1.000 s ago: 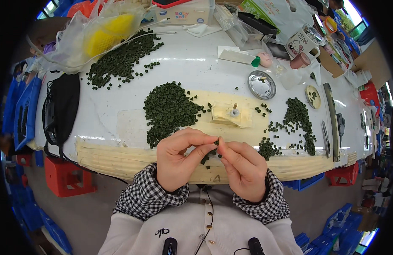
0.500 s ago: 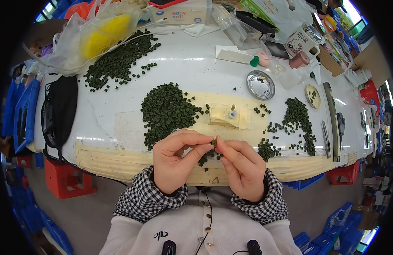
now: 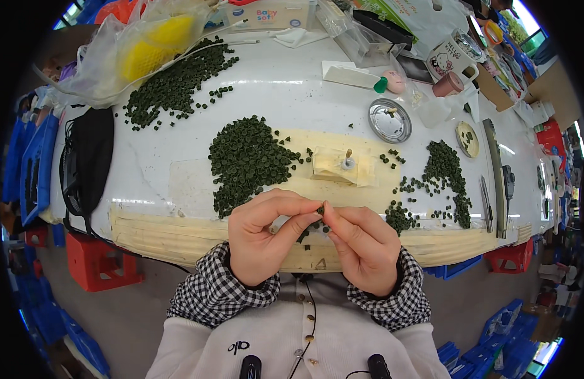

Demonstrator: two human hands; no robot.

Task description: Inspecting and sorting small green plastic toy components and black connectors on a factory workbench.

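Note:
My left hand (image 3: pixel 265 235) and my right hand (image 3: pixel 363 245) meet fingertip to fingertip at the near edge of the white table (image 3: pixel 292 101). Together they pinch a small dark green ring-shaped piece (image 3: pixel 320 210). A few more green pieces (image 3: pixel 306 232) lie just under my fingers. A heap of the same green pieces (image 3: pixel 248 158) lies right beyond my left hand. Beyond my right hand stands a small cream-coloured block with a metal pin (image 3: pixel 344 165).
Another green heap (image 3: pixel 172 85) lies at the far left, a scattered one (image 3: pixel 440 174) at the right. A round metal dish (image 3: pixel 390 120), a yellow bag (image 3: pixel 146 50), a black pouch (image 3: pixel 90 158), a mug (image 3: pixel 450 50) and long tools (image 3: pixel 494 170) are around.
Both hands stay joined at the table's near edge. The fingertips have shifted only slightly around the small green piece.

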